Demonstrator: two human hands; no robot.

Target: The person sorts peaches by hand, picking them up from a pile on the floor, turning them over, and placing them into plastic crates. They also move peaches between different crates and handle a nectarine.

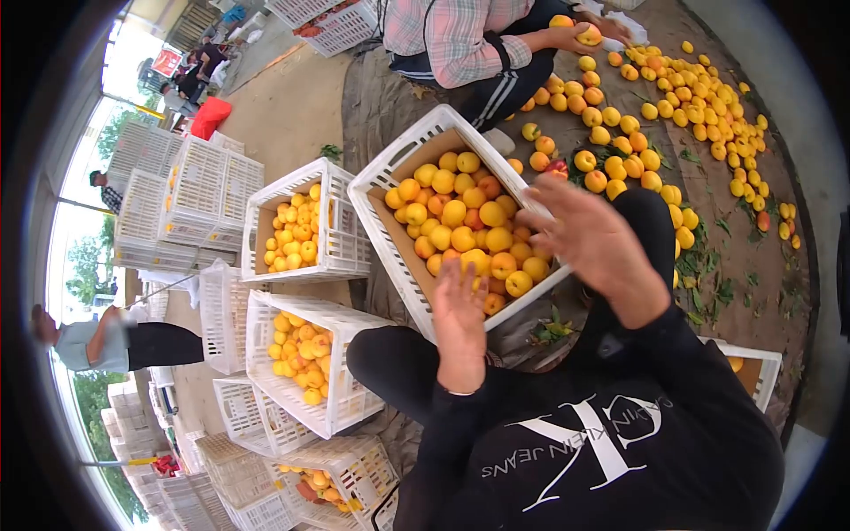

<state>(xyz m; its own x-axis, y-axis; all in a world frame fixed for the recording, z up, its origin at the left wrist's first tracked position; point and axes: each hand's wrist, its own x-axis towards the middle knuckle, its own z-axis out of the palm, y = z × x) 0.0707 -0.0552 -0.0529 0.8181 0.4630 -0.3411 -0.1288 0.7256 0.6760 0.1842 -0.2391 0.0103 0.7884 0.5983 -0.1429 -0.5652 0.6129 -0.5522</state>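
Both hands were empty. The left hand (460,323) was open, fingers spread, at the near rim of the crate (390,168); the right hand (591,237) was open above its right edge, holding nothing. The crate sat tilted on a ground sheet (770,292), nearly full of fruit (460,226). The fruit looked round, smooth and easily bruised: cup each piece, do not pinch. The loaded crate was judged heavy; grip both rims. Beyond, another person (460,40) sorted loose fruit.
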